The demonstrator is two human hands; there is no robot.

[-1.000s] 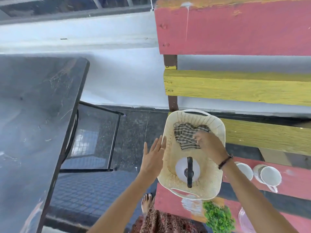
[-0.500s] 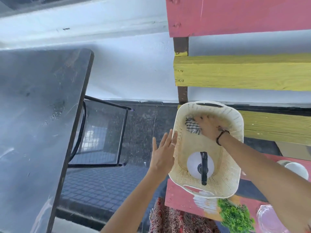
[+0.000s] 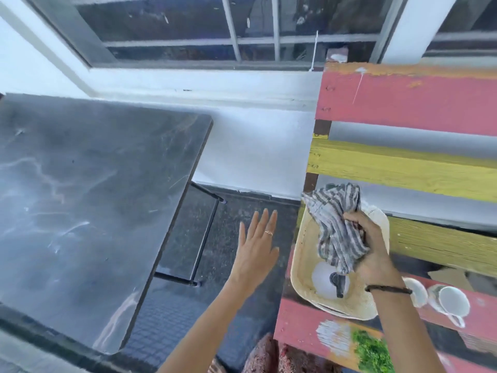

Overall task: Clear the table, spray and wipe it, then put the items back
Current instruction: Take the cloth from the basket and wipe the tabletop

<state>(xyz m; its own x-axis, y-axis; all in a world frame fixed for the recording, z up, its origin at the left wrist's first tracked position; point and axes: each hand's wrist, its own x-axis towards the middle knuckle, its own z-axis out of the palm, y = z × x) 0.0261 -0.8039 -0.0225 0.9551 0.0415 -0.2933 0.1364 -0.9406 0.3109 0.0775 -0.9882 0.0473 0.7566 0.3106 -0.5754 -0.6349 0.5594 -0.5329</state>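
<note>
My right hand [image 3: 373, 249] grips a grey striped cloth [image 3: 336, 227] and holds it just above a cream plastic basket [image 3: 301, 254] that sits on a painted wooden bench. Inside the basket lies a white spray bottle [image 3: 322, 281] with a black trigger head. My left hand [image 3: 258, 249] hovers flat, fingers straight, over the dark floor to the left of the basket, touching nothing. The black table [image 3: 88, 205] fills the left of the view, its top streaked and bare.
The red and yellow slatted bench [image 3: 403, 168] stands on the right, carrying two white cups [image 3: 451, 297] and a green plant [image 3: 371, 351] at its near edge. A white wall and window run along the back. A gap of dark floor separates table and bench.
My right hand has gathered the striped cloth and lifted it out of the basket. My left hand has come off the basket's side. The view has tilted up.
</note>
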